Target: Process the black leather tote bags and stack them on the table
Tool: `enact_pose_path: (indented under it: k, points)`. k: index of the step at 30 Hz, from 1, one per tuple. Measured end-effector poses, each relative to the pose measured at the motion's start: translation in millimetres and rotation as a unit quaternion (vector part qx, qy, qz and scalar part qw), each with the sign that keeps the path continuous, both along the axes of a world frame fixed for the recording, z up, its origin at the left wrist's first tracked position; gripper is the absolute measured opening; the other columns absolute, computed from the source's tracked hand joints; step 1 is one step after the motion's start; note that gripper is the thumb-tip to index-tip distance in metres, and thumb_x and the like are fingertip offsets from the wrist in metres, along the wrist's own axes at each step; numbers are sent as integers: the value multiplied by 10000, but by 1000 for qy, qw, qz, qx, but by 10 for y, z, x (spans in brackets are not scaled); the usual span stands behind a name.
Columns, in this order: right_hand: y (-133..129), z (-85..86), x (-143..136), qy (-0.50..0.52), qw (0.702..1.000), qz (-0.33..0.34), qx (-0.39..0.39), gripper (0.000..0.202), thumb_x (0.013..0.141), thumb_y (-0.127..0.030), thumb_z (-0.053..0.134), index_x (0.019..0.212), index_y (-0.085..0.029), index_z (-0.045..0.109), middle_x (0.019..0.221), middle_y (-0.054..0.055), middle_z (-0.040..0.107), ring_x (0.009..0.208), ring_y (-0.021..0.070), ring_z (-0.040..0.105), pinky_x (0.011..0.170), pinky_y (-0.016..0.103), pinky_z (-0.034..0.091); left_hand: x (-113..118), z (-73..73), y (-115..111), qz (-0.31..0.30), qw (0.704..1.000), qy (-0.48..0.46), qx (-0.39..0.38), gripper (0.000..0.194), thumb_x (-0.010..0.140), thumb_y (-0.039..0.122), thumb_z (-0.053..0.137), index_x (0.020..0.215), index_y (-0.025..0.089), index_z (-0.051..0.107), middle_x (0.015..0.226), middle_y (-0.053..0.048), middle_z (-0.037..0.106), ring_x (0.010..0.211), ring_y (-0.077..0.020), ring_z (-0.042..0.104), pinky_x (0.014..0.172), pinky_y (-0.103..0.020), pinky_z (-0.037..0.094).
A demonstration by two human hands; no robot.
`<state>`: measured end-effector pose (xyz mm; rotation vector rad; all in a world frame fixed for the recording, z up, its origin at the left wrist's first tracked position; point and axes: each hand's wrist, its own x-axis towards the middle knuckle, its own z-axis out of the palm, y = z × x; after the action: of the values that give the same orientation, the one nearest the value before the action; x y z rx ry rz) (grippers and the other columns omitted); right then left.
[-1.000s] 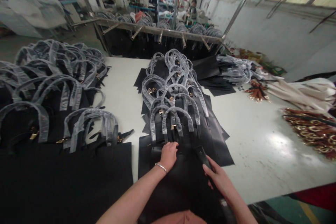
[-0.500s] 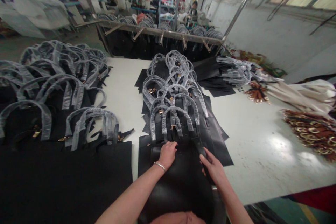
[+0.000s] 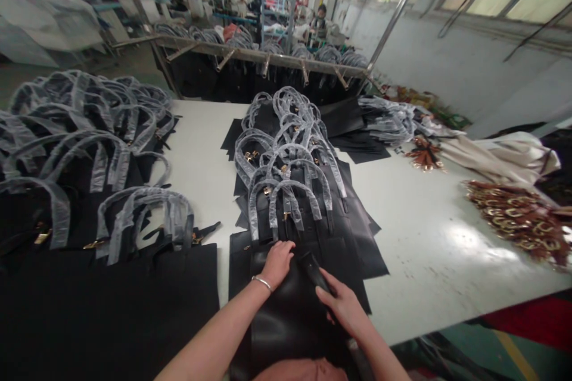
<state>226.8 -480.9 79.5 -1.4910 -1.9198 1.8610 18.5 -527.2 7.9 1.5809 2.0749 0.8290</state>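
Observation:
A black leather bag piece [image 3: 286, 321] lies at the front of the stack, close to my body. My left hand [image 3: 277, 262], with a silver bangle at the wrist, rests on its upper edge, fingers curled over the leather; what they pinch is hidden. My right hand [image 3: 340, 300] is wrapped round a dark handheld tool [image 3: 316, 274], whose front end is over the right part of the piece. Just beyond my hands, plastic-wrapped handles [image 3: 295, 190] with gold clasps stand up from stacked black bags.
More black bags [image 3: 107, 309] with wrapped handles fill the left side. On the white table [image 3: 420, 238], brown straps with gold rings [image 3: 513, 217] lie at the right. A metal rack [image 3: 263, 58] holding bags stands behind the table. People sit farther back.
My right hand and the dark tool have moved left, toward my left hand. My left hand stays on the bag piece. The whole view has shifted slightly.

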Motion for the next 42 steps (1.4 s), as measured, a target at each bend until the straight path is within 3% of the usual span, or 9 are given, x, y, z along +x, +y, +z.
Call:
enact_pose_path:
  k: [13, 16, 18, 20, 23, 26, 32, 36, 42]
  points:
    - [-75, 45, -86, 8, 996, -31, 87, 599, 823, -433, 602, 1364, -195, 502, 779, 8, 694, 488, 150, 579, 510, 270, 511, -50, 33, -25, -45, 999, -16, 23, 344, 787, -18, 482, 1049, 179, 586, 978, -75, 632, 956, -224, 554, 890, -392, 462]
    - [1, 127, -67, 19, 991, -63, 120, 664, 832, -508, 573, 1410, -215, 429, 917, 18, 698, 575, 170, 602, 600, 297, 534, -151, 76, -172, -72, 997, -11, 32, 513, 762, -8, 516, 1218, 227, 521, 1178, -76, 581, 1131, -218, 503, 986, -391, 421]
    - [54, 175, 7, 23, 993, -55, 103, 684, 814, -529, 587, 1404, -216, 435, 958, 21, 696, 550, 165, 591, 547, 291, 525, -241, 71, -342, -28, 998, 6, 59, 619, 770, 31, 548, 1333, 249, 413, 1363, -89, 449, 1286, -236, 379, 1070, -435, 339]
    - [79, 190, 92, 15, 998, -27, 60, 689, 802, -526, 603, 1398, -220, 440, 960, 18, 695, 513, 148, 571, 495, 276, 504, -326, 21, -528, 96, 992, 28, 78, 654, 778, 100, 599, 1369, 223, 347, 1420, -125, 352, 1334, -282, 306, 1086, -498, 296]
    - [43, 167, 130, -3, 1000, 21, 15, 682, 810, -507, 599, 1404, -217, 432, 791, -8, 682, 477, 140, 557, 457, 257, 475, -414, -101, -740, 250, 966, 31, 48, 645, 731, 196, 707, 1297, 183, 397, 1310, -137, 408, 1258, -321, 382, 1041, -523, 339]
    - [-36, 146, 7, -15, 998, 64, -1, 656, 826, -479, 589, 1402, -203, 438, 635, -39, 613, 458, 140, 554, 442, 244, 455, -442, -181, -818, 260, 965, 6, 26, 617, 688, 221, 758, 1219, 196, 445, 1231, -95, 438, 1207, -300, 427, 1037, -484, 359]
    - [-127, 112, -465, -15, 993, 119, -3, 611, 826, -428, 588, 1378, -193, 475, 722, -6, 662, 419, 121, 554, 416, 235, 450, -342, -120, -823, 296, 954, 0, 45, 704, 680, 224, 768, 1259, 178, 371, 1302, -137, 349, 1265, -325, 352, 1041, -505, 331]
    - [-145, 92, -773, -9, 994, 110, 22, 591, 826, -416, 590, 1366, -198, 491, 775, 3, 680, 433, 119, 560, 448, 241, 468, -309, -80, -846, 327, 944, -16, 32, 644, 690, 253, 766, 1217, 174, 404, 1162, -108, 460, 1157, -303, 447, 989, -499, 368]
    - [-149, 216, -882, 11, 992, 117, 36, 604, 845, -451, 581, 1390, -222, 459, 772, -4, 668, 493, 134, 572, 493, 249, 482, -402, -107, -818, 338, 883, -320, 56, 345, 676, 239, 732, 974, 168, 574, 836, -23, 580, 833, -202, 566, 805, -348, 444]
